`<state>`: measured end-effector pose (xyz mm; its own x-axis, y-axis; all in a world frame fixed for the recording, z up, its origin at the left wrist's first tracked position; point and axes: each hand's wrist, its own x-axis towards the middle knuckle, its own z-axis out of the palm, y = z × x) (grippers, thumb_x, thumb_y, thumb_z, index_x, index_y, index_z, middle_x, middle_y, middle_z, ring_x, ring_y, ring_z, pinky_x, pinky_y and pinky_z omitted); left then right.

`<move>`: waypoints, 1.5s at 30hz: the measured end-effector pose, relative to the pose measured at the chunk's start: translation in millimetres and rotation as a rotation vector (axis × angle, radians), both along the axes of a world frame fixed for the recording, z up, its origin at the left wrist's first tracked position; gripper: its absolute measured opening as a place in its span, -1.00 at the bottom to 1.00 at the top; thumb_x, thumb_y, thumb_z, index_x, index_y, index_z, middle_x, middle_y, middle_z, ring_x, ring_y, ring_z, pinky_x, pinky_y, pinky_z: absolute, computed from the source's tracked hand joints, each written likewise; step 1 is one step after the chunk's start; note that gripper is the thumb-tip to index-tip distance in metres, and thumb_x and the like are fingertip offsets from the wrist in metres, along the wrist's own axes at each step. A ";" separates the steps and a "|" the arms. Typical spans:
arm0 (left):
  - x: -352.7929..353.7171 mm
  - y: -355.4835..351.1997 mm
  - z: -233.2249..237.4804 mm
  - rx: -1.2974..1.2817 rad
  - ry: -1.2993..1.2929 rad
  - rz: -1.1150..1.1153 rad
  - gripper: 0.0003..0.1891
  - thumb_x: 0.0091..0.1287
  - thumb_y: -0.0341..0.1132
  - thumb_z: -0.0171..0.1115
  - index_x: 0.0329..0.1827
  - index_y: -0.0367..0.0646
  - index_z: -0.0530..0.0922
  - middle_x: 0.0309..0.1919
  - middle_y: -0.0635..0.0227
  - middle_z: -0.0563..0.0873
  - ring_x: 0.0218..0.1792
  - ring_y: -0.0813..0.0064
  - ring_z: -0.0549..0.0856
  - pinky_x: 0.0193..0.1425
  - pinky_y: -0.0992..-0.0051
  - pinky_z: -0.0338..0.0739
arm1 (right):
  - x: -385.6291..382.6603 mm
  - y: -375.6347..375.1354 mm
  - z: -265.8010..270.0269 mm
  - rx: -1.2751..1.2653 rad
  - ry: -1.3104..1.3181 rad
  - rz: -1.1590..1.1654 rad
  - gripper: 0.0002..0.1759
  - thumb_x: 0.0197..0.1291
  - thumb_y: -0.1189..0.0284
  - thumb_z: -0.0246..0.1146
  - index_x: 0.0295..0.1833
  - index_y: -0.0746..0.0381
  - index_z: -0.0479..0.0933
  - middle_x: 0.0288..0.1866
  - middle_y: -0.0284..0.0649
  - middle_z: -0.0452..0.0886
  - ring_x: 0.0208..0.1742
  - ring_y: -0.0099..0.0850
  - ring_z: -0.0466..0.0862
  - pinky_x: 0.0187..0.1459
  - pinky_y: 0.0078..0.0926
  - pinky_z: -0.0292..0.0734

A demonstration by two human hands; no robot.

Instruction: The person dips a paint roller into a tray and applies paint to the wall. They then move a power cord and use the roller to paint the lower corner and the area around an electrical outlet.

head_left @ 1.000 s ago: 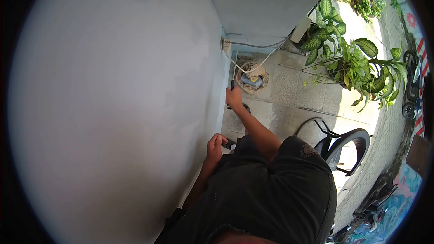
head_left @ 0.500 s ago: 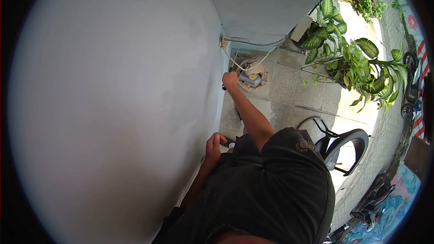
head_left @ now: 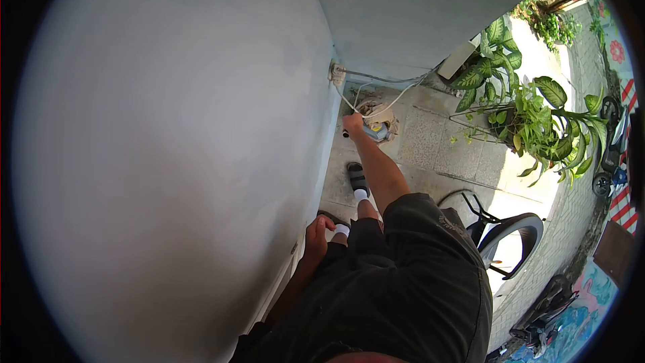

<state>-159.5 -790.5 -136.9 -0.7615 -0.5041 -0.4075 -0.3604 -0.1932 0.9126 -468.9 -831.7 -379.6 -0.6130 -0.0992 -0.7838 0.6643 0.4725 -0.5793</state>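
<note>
Outside at the foot of a pale painted wall [head_left: 201, 161], my right hand [head_left: 353, 124] is stretched out ahead and fisted around a dark tool [head_left: 345, 134]. Its short end shows just beside my knuckles, close against the wall's base. My left hand [head_left: 316, 235] is well apart from it, curled at the wall near my hip; I cannot tell whether it grips anything. White cable [head_left: 396, 94] loops from a wall box [head_left: 334, 71] above a grey pipe fitting [head_left: 377, 131] in the paving just past my fist. My sandalled foot [head_left: 356, 176] stands below, with leafy plants [head_left: 531, 107] and a dark chair [head_left: 510, 228] to the right.
</note>
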 end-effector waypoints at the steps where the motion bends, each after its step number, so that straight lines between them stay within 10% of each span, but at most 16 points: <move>1: 3.1 1.4 1.0 0.002 0.006 0.001 -0.62 0.51 -0.26 -0.23 -0.44 -0.25 0.44 -0.49 0.32 0.54 -0.39 0.51 0.51 -0.18 0.51 0.42 | 5.0 -4.8 -13.6 -0.007 -0.006 0.006 -0.73 0.02 0.52 0.11 -0.23 0.55 0.45 -0.24 0.26 0.59 -0.19 0.11 0.65 -0.25 -0.12 0.50; 4: 5.9 5.4 1.1 0.001 -0.015 -0.007 -0.60 0.52 -0.25 -0.26 -0.45 -0.25 0.43 -0.49 0.29 0.54 -0.39 0.49 0.52 -0.18 0.50 0.42 | 26.0 12.3 -37.5 -0.008 0.236 0.063 -0.76 0.12 0.53 0.08 -0.09 0.39 0.46 -0.54 -0.12 0.53 -0.64 -0.30 0.57 -0.65 -0.33 0.42; 13: -2.4 9.1 0.9 0.042 -0.004 0.023 -0.60 0.53 -0.25 -0.24 -0.43 -0.26 0.45 -0.48 0.30 0.56 -0.40 0.50 0.53 -0.20 0.51 0.44 | 114.1 142.2 164.2 -0.236 0.108 -0.198 -0.78 0.26 0.53 0.07 0.01 0.34 0.38 -0.64 -0.38 0.37 -0.75 -0.59 0.39 -0.77 -0.55 0.28; 26: 2.2 15.6 -9.3 -0.024 -0.020 -0.021 -0.60 0.52 -0.27 -0.25 -0.45 -0.26 0.44 -0.51 0.30 0.54 -0.41 0.50 0.52 -0.23 0.51 0.42 | -33.6 90.7 -40.4 0.009 -0.086 -0.037 -0.81 0.08 0.55 0.05 -0.27 0.48 0.48 -0.44 0.00 0.57 -0.64 -0.25 0.57 -0.62 -0.33 0.41; 35: -1.5 17.1 -3.3 -0.014 -0.005 -0.048 -0.63 0.50 -0.30 -0.24 -0.45 -0.26 0.43 -0.51 0.31 0.53 -0.42 0.52 0.51 -0.23 0.52 0.42 | 59.6 104.5 72.5 -0.092 0.433 -0.064 -0.84 0.08 0.58 0.04 -0.32 0.45 0.49 -0.68 -0.18 0.45 -0.74 -0.38 0.48 -0.72 -0.38 0.32; 42: -2.3 25.5 -6.3 -0.003 -0.015 -0.063 -0.63 0.50 -0.30 -0.24 -0.45 -0.26 0.42 -0.51 0.32 0.52 -0.41 0.52 0.50 -0.22 0.52 0.41 | -35.1 47.9 -1.8 -0.074 -0.057 -0.191 -0.86 0.08 0.57 0.05 -0.37 0.44 0.46 -0.61 -0.05 0.50 -0.68 -0.26 0.50 -0.61 -0.28 0.37; 45: -3.5 25.6 -0.1 -0.008 -0.025 -0.070 -0.63 0.50 -0.29 -0.24 -0.45 -0.26 0.42 -0.51 0.32 0.52 -0.41 0.52 0.50 -0.22 0.52 0.41 | 0.0 50.0 -25.5 -0.152 0.130 -0.216 -0.82 0.10 0.54 0.04 -0.29 0.45 0.49 -0.60 -0.03 0.50 -0.64 -0.24 0.55 -0.61 -0.27 0.38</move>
